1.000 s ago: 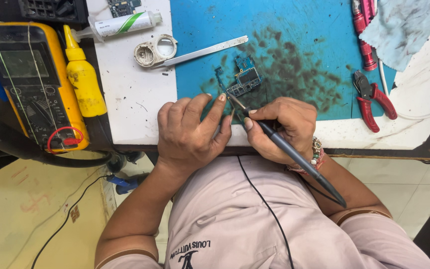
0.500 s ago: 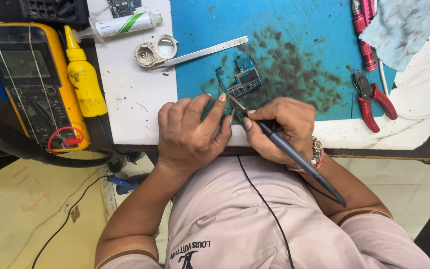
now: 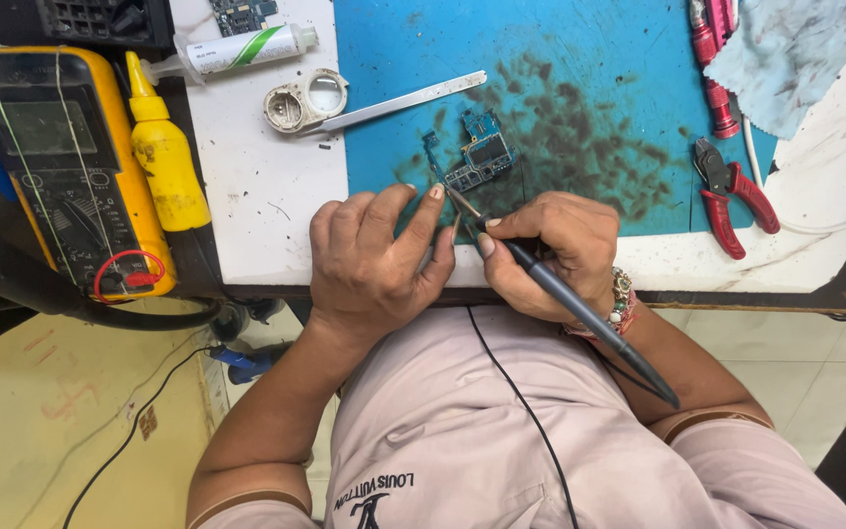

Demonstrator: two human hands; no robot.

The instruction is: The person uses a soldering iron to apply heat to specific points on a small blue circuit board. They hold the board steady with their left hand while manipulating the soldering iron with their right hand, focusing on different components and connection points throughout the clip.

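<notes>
**Soldering iron tip on a small circuit board**

We take the blue mat [image 3: 580, 59] as our landmark. Near its lower left part lies a small blue circuit board [image 3: 477, 162], on a patch of dark stains. Our right hand [image 3: 545, 255], at the mat's lower edge, is closed in a pen grip around a dark soldering iron [image 3: 580, 309], whose metal tip reaches up to the board's lower left corner. A beaded bracelet [image 3: 621, 299] sits on that wrist. Our left hand [image 3: 379, 260] rests over the mat's lower left corner, fingers loosely curled, forefinger stretched toward the board; whether it pinches anything we cannot tell.

Left of the mat, on the white tabletop [image 3: 266, 216], lie metal tweezers [image 3: 399, 103] and a round white part [image 3: 305, 100], with a white tube [image 3: 242, 49] above them. Farther left stand a yellow bottle [image 3: 164, 157] and a yellow multimeter [image 3: 61, 162]. At the mat's right edge lie red-handled cutters [image 3: 731, 196] and a stained cloth [image 3: 800, 54].
</notes>
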